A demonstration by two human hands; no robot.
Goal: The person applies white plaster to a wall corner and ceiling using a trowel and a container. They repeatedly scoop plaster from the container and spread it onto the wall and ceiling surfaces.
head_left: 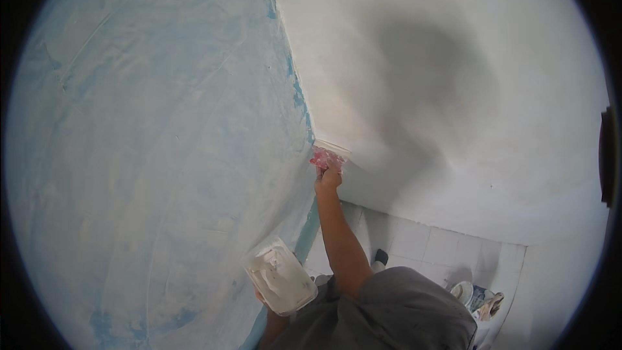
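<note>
blue wall (149, 123) on left, patchy, cloudy with white smears. white wall (538, 110) on right, big soft shadow across it. boxy whitish tub (300, 301) low down near blue wall, tilted, white paste (272, 267) inside; left hand (260, 296) holding it, fingers mostly hidden. pinkish-red spreader (326, 158), pretty smeared with white, right at wall corner; right hand (330, 178) gripping it, fingers closed.

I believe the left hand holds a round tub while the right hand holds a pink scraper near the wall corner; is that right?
Not quite: the tub in the left hand is rectangular, not round, as the head view shows. The rest holds.
</note>
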